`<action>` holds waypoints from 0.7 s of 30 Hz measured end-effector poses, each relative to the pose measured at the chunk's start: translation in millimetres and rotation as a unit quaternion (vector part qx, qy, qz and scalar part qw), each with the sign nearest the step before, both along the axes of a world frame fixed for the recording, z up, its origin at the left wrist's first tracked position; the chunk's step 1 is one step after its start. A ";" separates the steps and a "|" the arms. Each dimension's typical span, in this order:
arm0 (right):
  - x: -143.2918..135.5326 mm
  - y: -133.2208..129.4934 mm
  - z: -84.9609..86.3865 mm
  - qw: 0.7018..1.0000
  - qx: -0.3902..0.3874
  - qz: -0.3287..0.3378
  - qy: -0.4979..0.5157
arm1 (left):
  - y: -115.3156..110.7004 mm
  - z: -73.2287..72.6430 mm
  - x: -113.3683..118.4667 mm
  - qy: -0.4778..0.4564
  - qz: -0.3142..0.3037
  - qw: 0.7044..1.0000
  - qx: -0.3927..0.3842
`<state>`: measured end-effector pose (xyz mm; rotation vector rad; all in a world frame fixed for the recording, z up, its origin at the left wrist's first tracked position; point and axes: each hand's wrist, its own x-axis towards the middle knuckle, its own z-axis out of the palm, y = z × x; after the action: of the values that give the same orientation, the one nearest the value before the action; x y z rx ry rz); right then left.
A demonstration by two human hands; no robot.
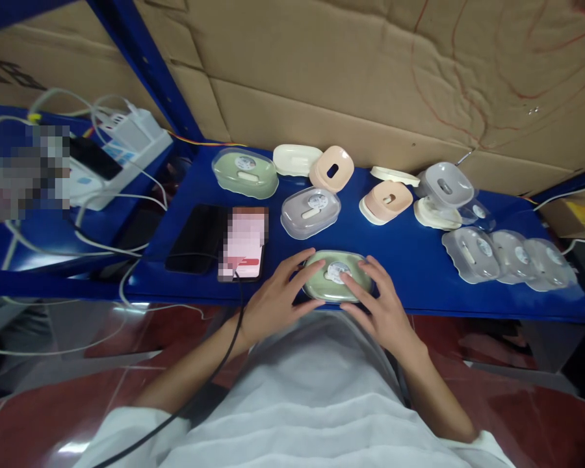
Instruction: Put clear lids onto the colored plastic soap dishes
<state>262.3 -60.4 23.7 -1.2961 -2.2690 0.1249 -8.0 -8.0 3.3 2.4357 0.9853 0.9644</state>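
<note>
A green soap box (312,284) with a clear lid and a round white label lies near the front edge of the blue shelf. My left hand (285,289) grips its left side, thumb at the front edge and fingers over the lid. On the other side, my right hand (381,302) holds the right end, with one finger touching the label and the thumb at the front. The fingers of both hands are spread around the box. Just behind it sits a grey soap box (297,218) with a clear lid.
Another green soap box (224,170) stands at the back left. Beside it are cream (297,159) and peach trays (329,162). Further right are peach (385,198) and grey parts (446,185), and several clear lids (472,253). Two phones (197,239) and cables lie left.
</note>
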 end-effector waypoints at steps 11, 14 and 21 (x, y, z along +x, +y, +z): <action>3.1 14.7 -3.3 0.998 0.003 0.020 -0.058 | 2.4 -3.5 0.2 -0.019 0.013 0.999 -0.040; 12.8 28.4 -1.8 0.997 -0.009 0.056 -0.058 | 2.4 -2.3 2.5 -0.009 0.024 0.999 0.033; 43.4 139.5 29.3 0.998 0.044 -0.012 -0.047 | 4.0 -3.2 8.0 0.017 0.054 0.986 0.155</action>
<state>305.7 79.1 53.0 -1.3085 -2.3086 -0.0462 -0.1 -3.9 0.1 2.6798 1.0564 1.1959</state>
